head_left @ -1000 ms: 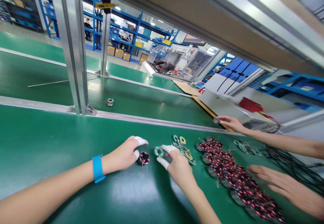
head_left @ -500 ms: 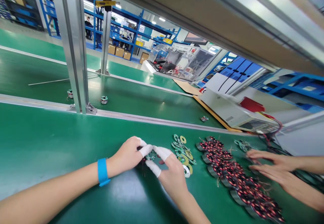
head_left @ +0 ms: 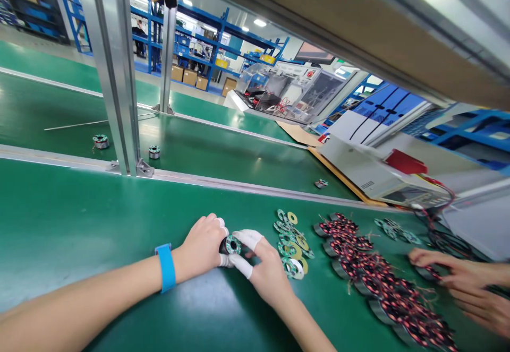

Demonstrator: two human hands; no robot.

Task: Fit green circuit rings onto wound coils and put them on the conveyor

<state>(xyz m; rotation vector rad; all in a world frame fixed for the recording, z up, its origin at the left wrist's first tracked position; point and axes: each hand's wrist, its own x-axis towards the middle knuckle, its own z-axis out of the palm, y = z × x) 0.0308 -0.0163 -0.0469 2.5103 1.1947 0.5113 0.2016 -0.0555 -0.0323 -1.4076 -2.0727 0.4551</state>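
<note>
My left hand [head_left: 204,241], with white finger covers and a blue wristband [head_left: 166,268], is closed around a motor stator held just above the green work surface. A green ring-shaped circuit board [head_left: 232,245] sits on the stator's end and faces me; most of the stator's body is hidden by my fingers. From the right, the thumb and index finger of my right hand [head_left: 266,267], also in white covers, pinch at the board's edge. Right of that hand lies a loose group of green ring boards [head_left: 285,239] and yellow rings [head_left: 302,242], with a white ring [head_left: 297,269] among them.
Several copper-wound stators [head_left: 370,272] stand in a long cluster at right. Beyond them, a co-worker's hands [head_left: 458,275] hold another stator near more green boards [head_left: 394,230]. A metal post [head_left: 119,76] rises at left. Behind the rail, stators [head_left: 154,152] sit on a green belt.
The stator in my hands has turned so its board faces me. Stators on the belt have shifted left. The co-worker's hands moved from the boards to a stator.
</note>
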